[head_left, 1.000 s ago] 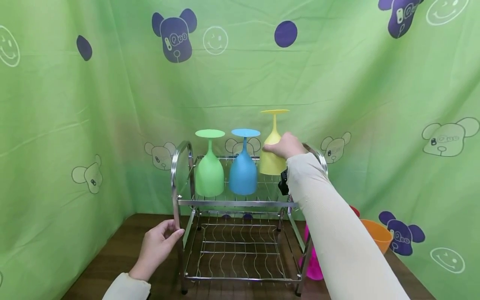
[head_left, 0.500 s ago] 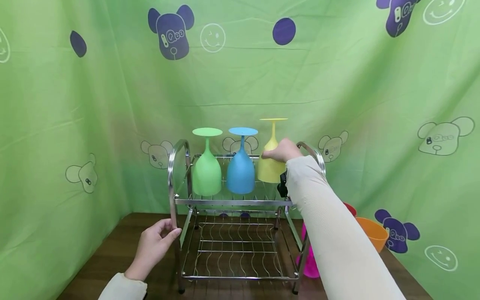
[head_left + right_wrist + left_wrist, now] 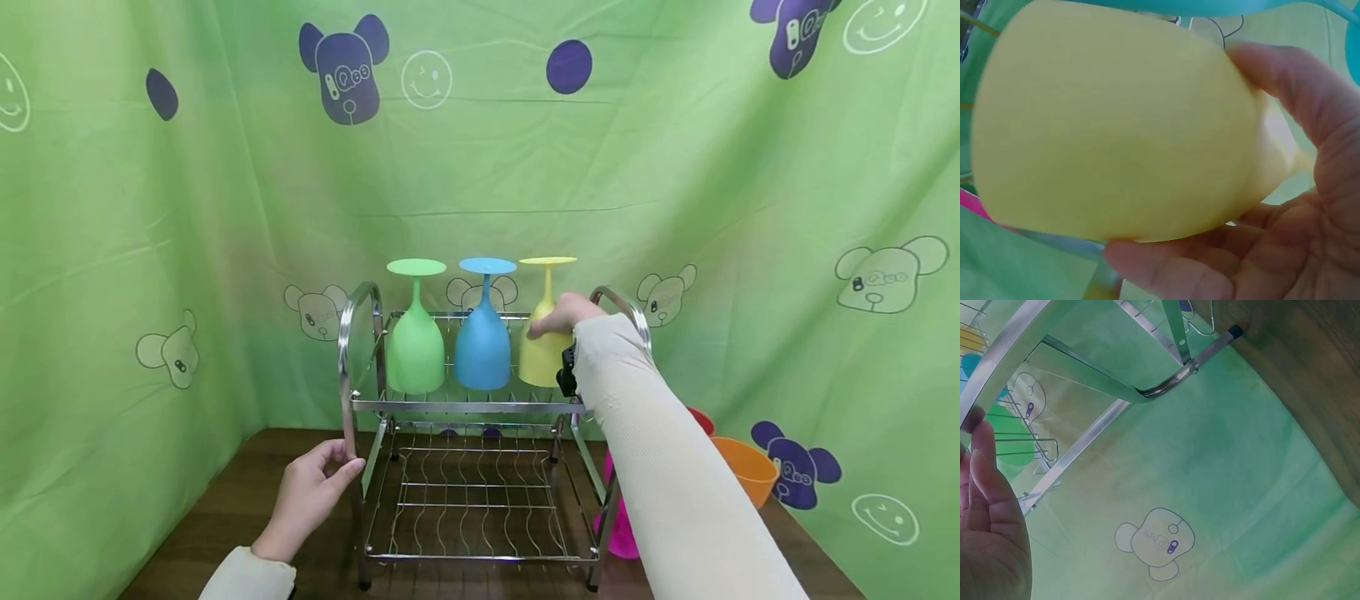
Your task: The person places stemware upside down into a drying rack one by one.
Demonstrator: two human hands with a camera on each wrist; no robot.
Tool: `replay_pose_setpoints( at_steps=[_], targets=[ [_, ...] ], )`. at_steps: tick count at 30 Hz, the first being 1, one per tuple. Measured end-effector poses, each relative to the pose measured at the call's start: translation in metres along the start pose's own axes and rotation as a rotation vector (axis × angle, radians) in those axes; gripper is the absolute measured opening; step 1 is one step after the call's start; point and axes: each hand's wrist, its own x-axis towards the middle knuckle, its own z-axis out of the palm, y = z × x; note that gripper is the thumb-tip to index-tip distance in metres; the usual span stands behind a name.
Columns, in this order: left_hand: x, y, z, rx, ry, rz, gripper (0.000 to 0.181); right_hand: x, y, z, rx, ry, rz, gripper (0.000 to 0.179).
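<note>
A yellow goblet (image 3: pixel 542 358) stands upside down at the right end of the rack's upper tier, its foot uppermost. My right hand (image 3: pixel 564 317) grips its bowl, thumb on one side and fingers on the other, as the right wrist view shows with the goblet (image 3: pixel 1116 125) filling it. To its left a blue goblet (image 3: pixel 483 350) and a green goblet (image 3: pixel 416 350) sit inverted in a row. My left hand (image 3: pixel 311 492) pinches the left front post of the metal dish rack (image 3: pixel 465 407) between thumb and fingers; in the left wrist view the hand (image 3: pixel 991 519) is partly cut off.
The rack's lower tier (image 3: pixel 480 505) is bare wire above the dark wooden table (image 3: pixel 225 508). Right of the rack, partly behind my right sleeve, are an orange cup (image 3: pixel 750 471), a red rim (image 3: pixel 701 419) and a magenta item (image 3: pixel 622 533). A green patterned curtain (image 3: pixel 480 167) surrounds the table.
My right hand has lowered the yellow goblet onto the upper tier, so its foot is now level with the other two. The left hand has kept its hold on the post.
</note>
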Motion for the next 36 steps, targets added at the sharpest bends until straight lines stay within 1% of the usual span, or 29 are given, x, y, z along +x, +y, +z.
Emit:
replay_pose_setpoints(
  at_steps=[4, 6, 9, 11, 15, 18, 23, 25, 29, 33, 36],
  targets=[
    [0.000, 0.000, 0.000, -0.003, -0.007, 0.003, 0.010, -0.003, 0.000, -0.002, 0.027, -0.073, 0.077, 0.049],
    [0.000, 0.000, -0.001, -0.006, -0.008, 0.000, 0.010, -0.003, 0.000, -0.003, 0.031, -0.096, 0.102, 0.053],
    [0.001, 0.001, -0.001, -0.010, -0.010, -0.005, 0.010, -0.003, 0.001, -0.003, 0.045, -0.104, 0.112, 0.055],
    [0.001, 0.001, -0.001, -0.008, -0.013, -0.005, 0.010, -0.003, 0.002, -0.003, 0.036, -0.101, 0.112, 0.055],
    [0.002, 0.000, 0.000, -0.004, -0.020, -0.008, 0.010, -0.006, 0.000, -0.001, -0.017, -0.074, 0.096, 0.056],
    [0.002, -0.003, -0.002, -0.001, -0.013, -0.005, 0.010, -0.010, -0.006, -0.002, -0.070, -0.045, 0.055, 0.055],
    [0.003, -0.008, -0.005, 0.014, 0.009, 0.019, 0.011, -0.015, -0.014, -0.005, -0.096, 0.006, -0.010, 0.043],
    [0.003, -0.008, -0.006, 0.024, 0.019, 0.032, 0.011, -0.018, -0.014, -0.006, -0.087, 0.022, -0.030, 0.038],
    [0.002, -0.009, -0.008, 0.042, 0.032, 0.052, 0.012, -0.024, -0.014, -0.010, -0.048, 0.029, -0.049, 0.033],
    [0.002, -0.008, -0.008, 0.051, 0.028, 0.051, 0.011, -0.029, -0.014, -0.014, 0.000, 0.030, -0.049, 0.031],
    [0.002, -0.006, -0.005, 0.045, 0.015, 0.040, 0.011, -0.033, -0.016, -0.017, 0.046, 0.035, -0.053, 0.033]
  ],
)
